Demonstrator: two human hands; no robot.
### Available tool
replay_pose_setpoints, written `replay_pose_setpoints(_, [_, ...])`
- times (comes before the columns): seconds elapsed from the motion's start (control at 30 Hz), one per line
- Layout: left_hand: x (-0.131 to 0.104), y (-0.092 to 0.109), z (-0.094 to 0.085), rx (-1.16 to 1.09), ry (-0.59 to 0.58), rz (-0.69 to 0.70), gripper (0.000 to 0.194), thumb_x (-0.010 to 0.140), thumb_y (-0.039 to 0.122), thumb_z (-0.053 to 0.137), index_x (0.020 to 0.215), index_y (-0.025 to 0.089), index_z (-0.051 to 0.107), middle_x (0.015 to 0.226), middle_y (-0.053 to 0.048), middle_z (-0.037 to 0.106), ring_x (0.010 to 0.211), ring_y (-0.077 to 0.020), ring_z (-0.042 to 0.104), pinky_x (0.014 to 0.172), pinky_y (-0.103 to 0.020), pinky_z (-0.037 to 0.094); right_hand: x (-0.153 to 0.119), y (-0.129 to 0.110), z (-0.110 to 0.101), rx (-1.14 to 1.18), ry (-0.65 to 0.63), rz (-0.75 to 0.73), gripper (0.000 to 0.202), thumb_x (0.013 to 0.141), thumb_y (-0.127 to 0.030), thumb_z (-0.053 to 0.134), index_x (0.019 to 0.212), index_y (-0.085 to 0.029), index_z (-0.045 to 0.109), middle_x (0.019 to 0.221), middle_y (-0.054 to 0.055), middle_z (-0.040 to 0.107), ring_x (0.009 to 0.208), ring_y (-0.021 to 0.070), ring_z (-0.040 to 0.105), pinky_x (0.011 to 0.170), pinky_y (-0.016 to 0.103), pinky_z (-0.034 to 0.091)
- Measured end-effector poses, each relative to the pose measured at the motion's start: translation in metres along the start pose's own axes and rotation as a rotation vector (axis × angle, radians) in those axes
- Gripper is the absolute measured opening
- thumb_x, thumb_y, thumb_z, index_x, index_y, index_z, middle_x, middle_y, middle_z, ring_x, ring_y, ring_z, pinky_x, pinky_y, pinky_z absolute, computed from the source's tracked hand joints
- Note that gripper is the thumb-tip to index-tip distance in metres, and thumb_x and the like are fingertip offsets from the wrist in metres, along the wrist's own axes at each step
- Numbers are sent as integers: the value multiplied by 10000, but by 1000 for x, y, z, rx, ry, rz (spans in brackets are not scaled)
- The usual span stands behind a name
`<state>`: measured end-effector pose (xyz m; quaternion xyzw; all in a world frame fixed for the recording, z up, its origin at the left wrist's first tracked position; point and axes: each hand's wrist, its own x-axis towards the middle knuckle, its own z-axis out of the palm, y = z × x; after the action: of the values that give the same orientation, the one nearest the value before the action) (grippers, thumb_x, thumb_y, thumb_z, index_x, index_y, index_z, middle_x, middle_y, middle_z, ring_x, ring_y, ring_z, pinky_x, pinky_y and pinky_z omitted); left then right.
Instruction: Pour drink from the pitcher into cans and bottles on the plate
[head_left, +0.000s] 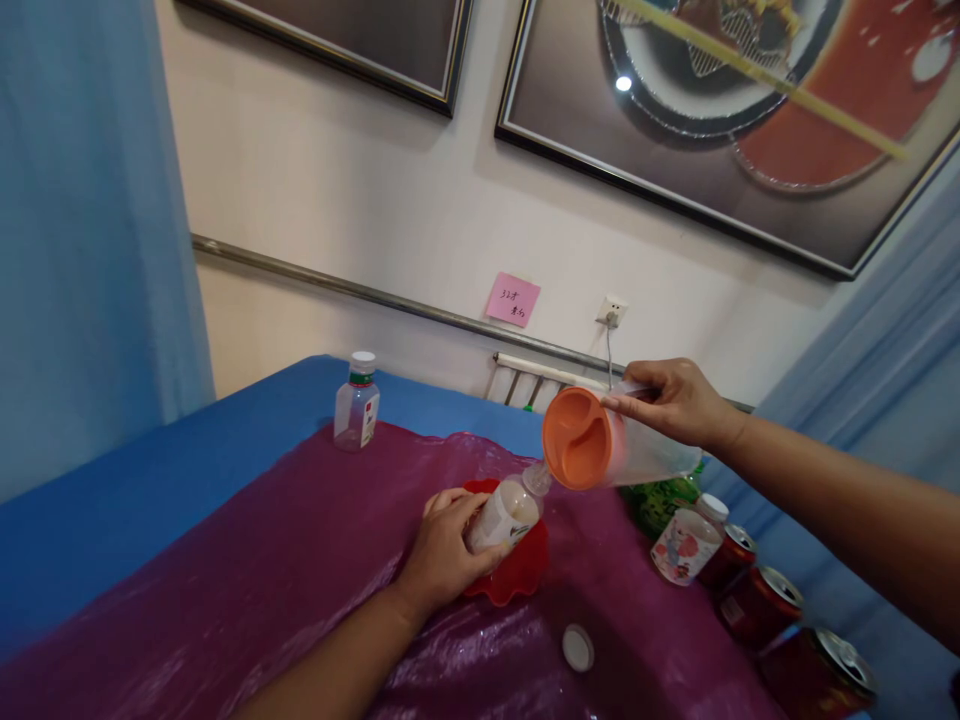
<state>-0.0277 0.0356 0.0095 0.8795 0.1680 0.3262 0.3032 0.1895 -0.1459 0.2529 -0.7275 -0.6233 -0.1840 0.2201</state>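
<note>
Through the head camera I see 2 hands at work above the worktop (217, 420), which has a blue cover and a purple plastic sheet (330, 560) on it. My left hand (454, 545) is curled around a clear plastic bottle (504, 520) with a pale label, the fingers on the far side and the thumb on the near side. This bottle is over the red scalloped dish (527, 578), and its neck leans to the right; whether its base touches the dish, I cannot tell. My right hand (671, 400) is closed on the handle of a translucent pitcher (652, 455), tipped so that its orange lid (577, 440) is right at the bottle's mouth.

I judge that the work is at the pouring stage. The bottle is already open, and a white cap (578, 648) lies loose on the sheet, nearer to me. I cannot make out a clear stream, nor how full the bottle is, because label and fingers hide much of it. The cap is not yet on.

Apart stand another capped bottle (355, 408) at far left and, at right, a picture-labelled bottle (686, 547) near 3 dark red cans (761, 605).
</note>
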Motion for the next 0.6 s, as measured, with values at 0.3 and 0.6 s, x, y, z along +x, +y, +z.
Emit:
replay_pose_setpoints(0.3, [0,-2,1,-9,23,16,563,635,369,830,1172,264,702,1128,-62,704,1089,-309,604,987,-460,453,-2,0,2,-1,17,-8,540,836,-653,634,570,-202,502,517,-46,378,502,95,334,489,258,258])
replay_pose_setpoints(0.6, [-1,-3,2,-9,44,8,573,621,372,844,1166,259,705,1127,-69,696,1082,-304,612,982,-457,468,-15,15,13,74,47,77,496,826,-611,662,600,-190,528,543,-41,406,530,101,366,502,252,262])
